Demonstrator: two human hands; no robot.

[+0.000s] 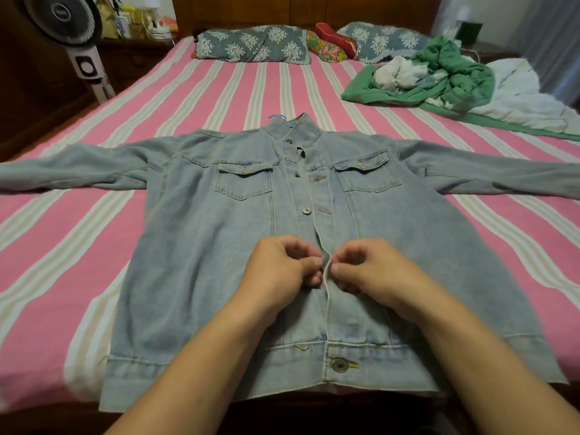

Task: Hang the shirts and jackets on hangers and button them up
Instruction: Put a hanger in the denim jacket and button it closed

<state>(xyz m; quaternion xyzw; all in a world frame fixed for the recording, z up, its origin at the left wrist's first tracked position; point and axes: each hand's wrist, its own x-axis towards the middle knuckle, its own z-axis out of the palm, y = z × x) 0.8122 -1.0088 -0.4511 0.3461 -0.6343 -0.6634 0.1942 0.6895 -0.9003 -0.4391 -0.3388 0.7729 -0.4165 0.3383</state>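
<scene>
A light blue denim jacket lies face up on the bed, sleeves spread out to both sides. A blue hanger hook pokes out above its collar. The bottom waistband button is fastened; two metal buttons higher up, such as the one at mid chest, show on the open front edge. My left hand pinches the left front edge at belly height. My right hand pinches the right front edge facing it, fingertips almost touching. The button between them is hidden.
The bed has a pink and pale striped sheet. A heap of green and white clothes lies at the back right. Patterned pillows line the headboard. A standing fan is at the left.
</scene>
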